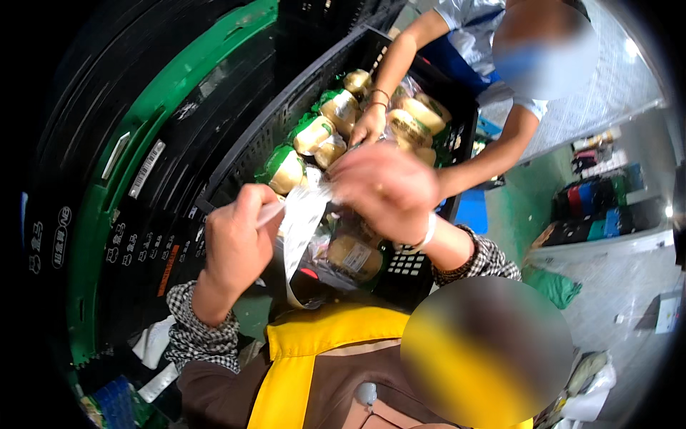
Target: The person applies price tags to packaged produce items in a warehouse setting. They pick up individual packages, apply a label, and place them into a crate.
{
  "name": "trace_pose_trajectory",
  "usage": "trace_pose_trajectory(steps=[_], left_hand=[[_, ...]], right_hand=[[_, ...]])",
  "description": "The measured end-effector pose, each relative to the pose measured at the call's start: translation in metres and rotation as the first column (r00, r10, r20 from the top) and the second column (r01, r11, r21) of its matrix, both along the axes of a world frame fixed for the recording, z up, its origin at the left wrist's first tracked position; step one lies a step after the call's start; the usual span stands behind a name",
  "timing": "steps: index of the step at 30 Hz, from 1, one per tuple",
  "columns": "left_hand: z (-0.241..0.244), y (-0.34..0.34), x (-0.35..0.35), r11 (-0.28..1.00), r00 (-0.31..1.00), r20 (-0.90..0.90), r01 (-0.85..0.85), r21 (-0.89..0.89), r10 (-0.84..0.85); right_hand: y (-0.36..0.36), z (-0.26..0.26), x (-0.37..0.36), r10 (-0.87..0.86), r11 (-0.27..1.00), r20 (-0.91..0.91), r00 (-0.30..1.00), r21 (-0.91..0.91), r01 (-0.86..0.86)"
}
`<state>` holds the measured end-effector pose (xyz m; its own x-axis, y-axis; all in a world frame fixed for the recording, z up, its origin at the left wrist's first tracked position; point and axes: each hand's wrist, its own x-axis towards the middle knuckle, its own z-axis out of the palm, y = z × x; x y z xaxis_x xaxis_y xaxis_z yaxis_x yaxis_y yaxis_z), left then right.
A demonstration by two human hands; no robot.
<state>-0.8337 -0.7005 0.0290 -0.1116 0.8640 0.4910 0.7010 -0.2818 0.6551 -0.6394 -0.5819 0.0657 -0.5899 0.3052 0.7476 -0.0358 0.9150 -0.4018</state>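
My left hand (238, 241) pinches one end of a white label strip (303, 230), its fingers curled. The strip hangs down in a loop towards my apron, and a paler, see-through stretch of it runs across to my right hand (388, 190). Motion blurs the right hand, but its fingertips meet the strip. Under both hands is a black plastic crate (257, 128) holding several packs of pale yellow produce (313, 135), some in green netting. A labelled pack (353, 257) lies at the crate's near end. My right forearm hides part of the crate's right side.
Across the crate, another person's hand (370, 126) reaches in among the packs; their other arm (493, 155) comes in from the right. Stacked black crates (177, 134) with a green crate (155, 91) rise on the left. Crates and goods (595, 193) stand farther right on a green floor (546, 182).
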Motion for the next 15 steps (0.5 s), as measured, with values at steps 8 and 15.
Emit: trace_pose_trajectory(steps=[8, 15], left_hand=[[-0.041, 0.023, -0.03, 0.992, 0.994, -0.06, -0.101, -0.082, 0.097], [-0.047, 0.025, -0.035, 0.99, 0.989, -0.119, -0.104, -0.098, 0.092]], right_hand=[[0.185, -0.013, -0.048, -0.278, 0.514, -0.347, 0.896, -0.842, -0.167], [0.293, -0.159, -0.094, -0.755, 0.153, -0.031, 0.654, -0.98, 0.131]])
